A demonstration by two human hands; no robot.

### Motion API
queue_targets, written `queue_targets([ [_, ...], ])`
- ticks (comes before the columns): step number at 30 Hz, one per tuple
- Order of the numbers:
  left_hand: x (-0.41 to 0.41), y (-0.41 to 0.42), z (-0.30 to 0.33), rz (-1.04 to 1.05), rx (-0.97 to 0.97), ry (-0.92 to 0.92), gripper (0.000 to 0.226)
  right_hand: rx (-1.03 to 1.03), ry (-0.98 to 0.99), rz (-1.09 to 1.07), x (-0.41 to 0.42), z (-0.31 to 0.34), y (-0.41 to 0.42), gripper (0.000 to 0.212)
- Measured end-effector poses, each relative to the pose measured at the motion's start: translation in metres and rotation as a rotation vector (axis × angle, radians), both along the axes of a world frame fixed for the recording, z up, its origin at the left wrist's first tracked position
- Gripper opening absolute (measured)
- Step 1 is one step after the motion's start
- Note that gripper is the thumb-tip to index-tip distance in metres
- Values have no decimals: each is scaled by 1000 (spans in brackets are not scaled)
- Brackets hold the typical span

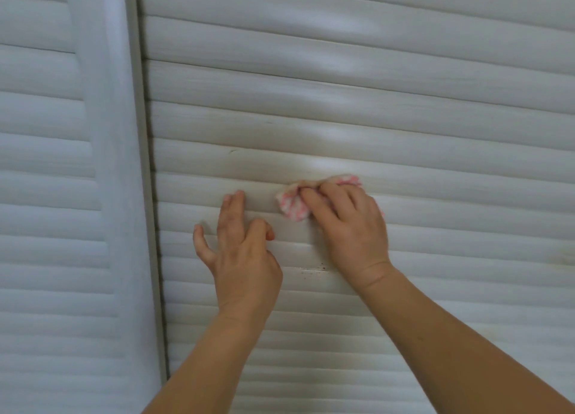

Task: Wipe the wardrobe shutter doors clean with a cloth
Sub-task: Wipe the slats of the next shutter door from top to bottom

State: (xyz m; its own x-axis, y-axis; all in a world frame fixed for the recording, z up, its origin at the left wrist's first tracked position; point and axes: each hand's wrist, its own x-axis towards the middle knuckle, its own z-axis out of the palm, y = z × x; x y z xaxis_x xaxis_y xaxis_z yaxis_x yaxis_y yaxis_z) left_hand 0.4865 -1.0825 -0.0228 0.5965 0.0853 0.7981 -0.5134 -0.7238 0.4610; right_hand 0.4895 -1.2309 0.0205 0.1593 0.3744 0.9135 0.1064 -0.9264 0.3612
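Head view looks up along 2 white slatted doors: the right door [373,118] fills most of the frame, and the left door [56,164] stands at 9 o'clock, past a narrow dark gap [152,164]. The right hand [348,227] presses a bunched pink-and-white cloth [292,203] against a slat of the right door, its fingers curled over the wad, so the cloth sits just above and to 11 o'clock of the knuckles. The left hand [239,248] holds nothing; its fingers are spread and mostly straight, the tips resting on the slats at 9 o'clock of the cloth, apparently steadying the door. To do this step well, I judge the cloth should run along the length of each slat and not across it, with a fingertip pushing fabric into the groove between slats, where grime gathers. A cluster of small brown specks [311,269] lies on a slat at 6 o'clock of the cloth, between the 2 wrists, and looks unwiped; it probably needs firmer, repeated strokes. Faint yellowish staining shows at the far right edge too. Refolding the wad to a fresh face would avoid smearing.
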Motion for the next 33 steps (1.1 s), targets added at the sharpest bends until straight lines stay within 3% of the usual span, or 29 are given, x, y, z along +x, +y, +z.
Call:
queue_targets([
  [4,-1,-4,2,23,46,4,41,116,39,-51,-20,-6,-63,35],
  [10,-2,-5,6,82,72,-22,35,577,0,-124,-35,-16,-101,31],
  [13,-2,-3,4,90,86,-44,35,483,-83,-99,-21,-17,-65,25],
  [19,0,16,8,54,165,-85,25,228,10,68,7,-9,33,32],
  [24,-4,19,5,53,231,-42,28,49,20,91,3,-10,7,32],
  [33,-6,-22,1,45,-27,73,38,470,11,-186,-51,-23,-154,30],
])
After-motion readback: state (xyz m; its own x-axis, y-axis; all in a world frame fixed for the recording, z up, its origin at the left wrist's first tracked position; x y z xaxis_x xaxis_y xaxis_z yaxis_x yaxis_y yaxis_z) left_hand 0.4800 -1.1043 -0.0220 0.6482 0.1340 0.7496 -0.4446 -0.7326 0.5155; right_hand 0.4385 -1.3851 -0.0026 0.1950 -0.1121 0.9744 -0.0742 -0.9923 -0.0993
